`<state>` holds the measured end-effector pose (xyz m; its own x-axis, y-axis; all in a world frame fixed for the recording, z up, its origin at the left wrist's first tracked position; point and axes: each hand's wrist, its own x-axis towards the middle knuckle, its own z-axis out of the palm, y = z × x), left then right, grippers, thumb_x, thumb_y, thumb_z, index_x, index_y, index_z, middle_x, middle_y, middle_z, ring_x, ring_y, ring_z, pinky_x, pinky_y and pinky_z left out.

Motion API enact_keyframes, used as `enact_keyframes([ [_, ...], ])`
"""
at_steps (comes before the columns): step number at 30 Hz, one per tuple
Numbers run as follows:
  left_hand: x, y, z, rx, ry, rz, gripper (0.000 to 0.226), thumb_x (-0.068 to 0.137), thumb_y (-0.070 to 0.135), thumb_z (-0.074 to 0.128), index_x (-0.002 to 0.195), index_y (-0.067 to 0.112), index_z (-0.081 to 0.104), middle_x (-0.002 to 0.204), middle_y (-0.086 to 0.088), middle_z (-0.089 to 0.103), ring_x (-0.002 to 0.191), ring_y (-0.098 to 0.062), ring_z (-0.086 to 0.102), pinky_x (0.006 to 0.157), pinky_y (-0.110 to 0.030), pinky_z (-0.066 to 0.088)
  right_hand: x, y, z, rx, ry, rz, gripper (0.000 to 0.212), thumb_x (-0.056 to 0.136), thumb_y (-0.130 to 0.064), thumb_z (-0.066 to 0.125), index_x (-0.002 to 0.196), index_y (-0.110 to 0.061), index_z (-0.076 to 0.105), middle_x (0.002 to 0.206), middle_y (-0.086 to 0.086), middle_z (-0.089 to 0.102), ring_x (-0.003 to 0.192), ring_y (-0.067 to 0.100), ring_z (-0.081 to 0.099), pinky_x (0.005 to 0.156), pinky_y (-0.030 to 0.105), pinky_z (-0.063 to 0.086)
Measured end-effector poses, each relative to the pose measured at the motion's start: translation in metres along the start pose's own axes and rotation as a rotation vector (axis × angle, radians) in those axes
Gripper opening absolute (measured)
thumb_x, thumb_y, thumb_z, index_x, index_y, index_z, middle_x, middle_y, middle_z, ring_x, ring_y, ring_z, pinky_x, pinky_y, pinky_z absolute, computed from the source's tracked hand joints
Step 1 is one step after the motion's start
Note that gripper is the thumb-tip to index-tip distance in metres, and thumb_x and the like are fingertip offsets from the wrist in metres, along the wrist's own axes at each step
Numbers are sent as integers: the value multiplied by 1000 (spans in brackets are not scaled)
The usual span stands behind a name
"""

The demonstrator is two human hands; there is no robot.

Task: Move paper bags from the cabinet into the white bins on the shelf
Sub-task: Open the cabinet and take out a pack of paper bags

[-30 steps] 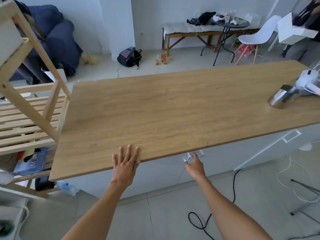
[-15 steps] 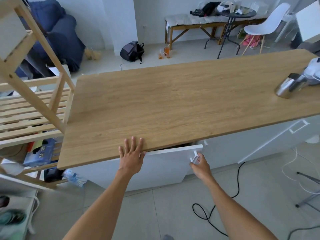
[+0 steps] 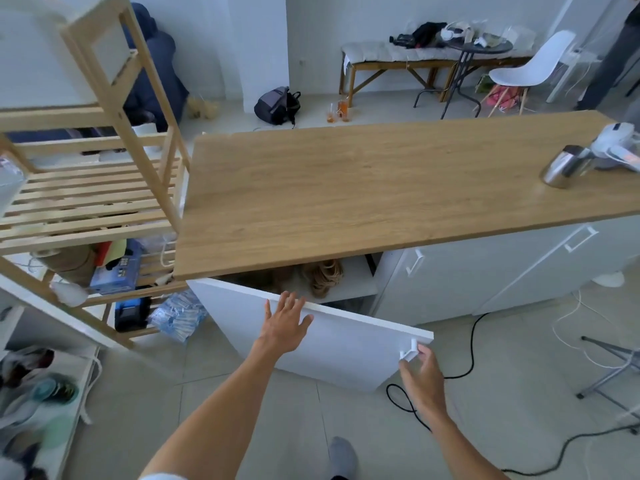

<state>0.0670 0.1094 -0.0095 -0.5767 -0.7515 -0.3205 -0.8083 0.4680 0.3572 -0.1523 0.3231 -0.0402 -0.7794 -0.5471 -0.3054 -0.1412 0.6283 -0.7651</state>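
The white cabinet door [image 3: 332, 341] under the wooden countertop [image 3: 363, 195] stands swung wide open. My right hand [image 3: 420, 372] touches its white handle [image 3: 408, 353] at the door's free edge, fingers loosening around it. My left hand [image 3: 285, 323] is spread open against the door's top edge. Inside the cabinet, brown paper bags [image 3: 322, 277] with twisted handles sit on a white inner shelf, partly hidden by the countertop. A white bin [image 3: 31, 46] stands on the top of the wooden slatted shelf [image 3: 90, 199] at the left; only part of it shows.
Lower shelf levels hold a blue box [image 3: 116, 271] and plastic packets [image 3: 178, 315]. A black cable [image 3: 460, 362] runs over the floor right of the door. A steel cup [image 3: 562, 169] and a white appliance [image 3: 614, 147] lie on the counter's right end. A stand's legs [image 3: 609, 372] are at right.
The cabinet door swung from shut to wide open, pulled by my right hand. My left hand left the countertop edge and moved down onto the door's top edge. The view dropped back.
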Motion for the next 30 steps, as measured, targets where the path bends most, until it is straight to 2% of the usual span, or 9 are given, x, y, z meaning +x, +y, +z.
enact_keyframes([
  [4,-29,-6,6,2,5,22,59,104,50,27,156,22,25,167,-2,15,155,-24,0,121,-54,-6,-52,6,12,-249,269,-387,59,78,-21,61,135,-6,54,131,16,56,121,36,51,98,51,44],
  [8,-55,-13,11,15,21,31,56,104,51,28,151,23,34,165,0,23,155,-24,7,123,-54,-3,-75,-13,34,-591,-119,-717,73,87,-29,54,156,-16,36,160,3,39,150,23,32,118,49,32],
  [10,-69,-18,13,11,34,32,54,104,50,28,149,24,39,163,1,27,155,-22,10,124,-55,-2,-91,-23,45,-639,-351,-716,73,95,-33,49,161,-19,22,166,-6,22,153,19,24,122,37,26],
  [12,-82,-28,14,-4,41,30,56,104,51,24,151,23,38,164,1,26,155,-20,9,124,-52,-5,-110,-32,58,-664,-447,-707,72,97,-37,45,162,-22,18,167,-9,14,152,16,26,120,29,27],
  [16,-110,-54,17,-40,53,-62,82,93,65,4,159,17,17,168,-10,-3,154,-25,-10,122,-44,-10,-144,-41,75,-665,-561,-731,70,98,-40,40,162,-25,16,167,-7,25,145,13,38,113,25,35],
  [19,-124,-68,17,-142,89,-263,74,105,43,30,158,5,-5,164,-22,-15,152,-35,-17,121,-43,-9,-159,-46,78,-743,-674,-845,68,100,-35,39,162,-27,12,157,-8,42,132,17,50,104,24,38],
  [24,-141,-76,6,-379,70,-313,68,102,10,36,154,-6,-4,163,-28,-10,150,-45,12,119,-44,23,-169,-53,97,-723,-808,-916,72,96,-54,41,161,-34,18,163,-14,31,147,10,35,115,13,14],
  [26,-149,-80,4,-374,86,-345,63,103,7,34,154,-8,0,163,-28,-11,148,-45,19,110,-43,36,-167,-58,105,-692,-821,-871,71,96,-55,39,161,-36,18,165,-16,25,150,7,30,119,20,14],
  [30,-157,-96,11,-344,182,-405,61,103,13,39,153,-6,11,165,-24,-4,142,-44,34,101,-45,43,-149,-66,113,-645,-771,-764,67,98,-51,41,160,-36,20,165,-18,23,150,5,28,119,25,17],
])
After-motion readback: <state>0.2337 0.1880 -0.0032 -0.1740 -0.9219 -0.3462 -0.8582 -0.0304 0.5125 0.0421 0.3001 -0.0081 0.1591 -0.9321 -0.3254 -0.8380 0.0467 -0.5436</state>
